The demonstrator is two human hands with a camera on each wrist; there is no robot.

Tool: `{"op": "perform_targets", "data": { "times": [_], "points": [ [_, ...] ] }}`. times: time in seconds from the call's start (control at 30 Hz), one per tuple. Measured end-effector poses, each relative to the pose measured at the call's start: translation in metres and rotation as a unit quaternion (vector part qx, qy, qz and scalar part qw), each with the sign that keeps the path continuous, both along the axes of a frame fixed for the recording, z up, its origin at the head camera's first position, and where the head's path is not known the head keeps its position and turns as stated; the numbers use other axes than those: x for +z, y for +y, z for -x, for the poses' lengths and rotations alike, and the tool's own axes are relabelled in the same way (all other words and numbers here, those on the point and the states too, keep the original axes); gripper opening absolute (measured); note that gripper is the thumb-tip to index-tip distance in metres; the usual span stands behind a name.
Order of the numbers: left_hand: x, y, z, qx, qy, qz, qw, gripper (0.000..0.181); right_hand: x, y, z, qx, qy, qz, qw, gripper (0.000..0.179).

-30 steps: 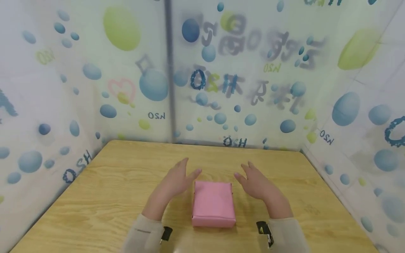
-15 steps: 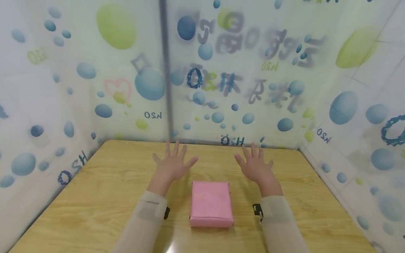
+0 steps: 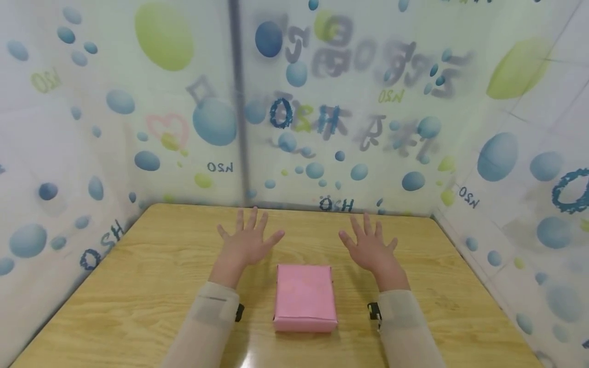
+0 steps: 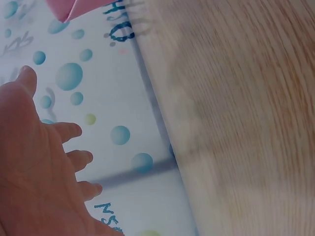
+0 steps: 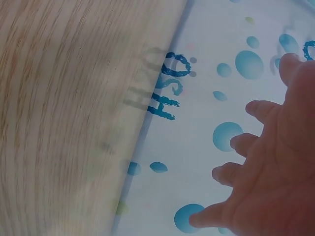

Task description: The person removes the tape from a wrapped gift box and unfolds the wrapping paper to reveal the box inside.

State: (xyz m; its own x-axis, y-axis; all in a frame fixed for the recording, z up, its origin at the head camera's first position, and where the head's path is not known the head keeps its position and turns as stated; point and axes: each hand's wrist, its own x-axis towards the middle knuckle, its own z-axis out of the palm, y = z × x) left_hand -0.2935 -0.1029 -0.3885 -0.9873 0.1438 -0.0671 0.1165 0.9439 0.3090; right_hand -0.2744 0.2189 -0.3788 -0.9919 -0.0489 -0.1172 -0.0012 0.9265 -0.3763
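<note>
A pink box point(image 3: 306, 294) lies on the wooden table point(image 3: 184, 250), between the two forearms in the head view. My left hand point(image 3: 246, 243) is spread with straight fingers beyond the box's left side, holding nothing. On the other side my right hand point(image 3: 370, 249) is spread the same way, also holding nothing. In the left wrist view a corner of the pink box point(image 4: 78, 7) shows at the top, apart from the left hand point(image 4: 39, 167). The right wrist view shows the right hand point(image 5: 275, 157) with fingers splayed and no box in sight.
A white curtain point(image 3: 294, 153) printed with blue and green drops hangs behind the table's far edge. Similar printed sheets stand along the left side point(image 3: 55, 204) and right side point(image 3: 520, 204). Dark straps point(image 3: 374, 312) show at the cuffs of light sleeves point(image 3: 405, 322).
Both hands have spread their fingers and turned from facing each other to backs up, reaching slightly farther forward. The box shifts a little left in view as the head camera turns; it stays on the table.
</note>
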Motion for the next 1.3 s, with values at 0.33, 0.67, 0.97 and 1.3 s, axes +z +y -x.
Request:
{"op": "perform_targets", "data": {
  "times": [0.33, 0.67, 0.97, 1.3],
  "points": [
    [0.001, 0.002, -0.014, -0.002, 0.005, -0.021, 0.9998, 0.095, -0.007, -0.004, -0.003, 0.001, -0.009, 0.006, 0.9999, 0.082],
    [-0.003, 0.012, -0.028, -0.098, -0.132, -0.077, 0.9833, 0.100, -0.020, -0.020, -0.004, 0.078, -0.071, 0.013, 0.9944, 0.093],
    [-0.003, 0.014, -0.028, -0.116, -0.141, -0.076, 0.9803, 0.100, -0.016, -0.028, -0.010, 0.123, -0.097, 0.022, 0.9875, 0.094],
    [-0.002, 0.023, -0.028, -0.127, -0.133, -0.125, 0.9750, 0.069, -0.016, -0.034, -0.004, 0.108, -0.070, 0.012, 0.9917, 0.076]
  ]
}}
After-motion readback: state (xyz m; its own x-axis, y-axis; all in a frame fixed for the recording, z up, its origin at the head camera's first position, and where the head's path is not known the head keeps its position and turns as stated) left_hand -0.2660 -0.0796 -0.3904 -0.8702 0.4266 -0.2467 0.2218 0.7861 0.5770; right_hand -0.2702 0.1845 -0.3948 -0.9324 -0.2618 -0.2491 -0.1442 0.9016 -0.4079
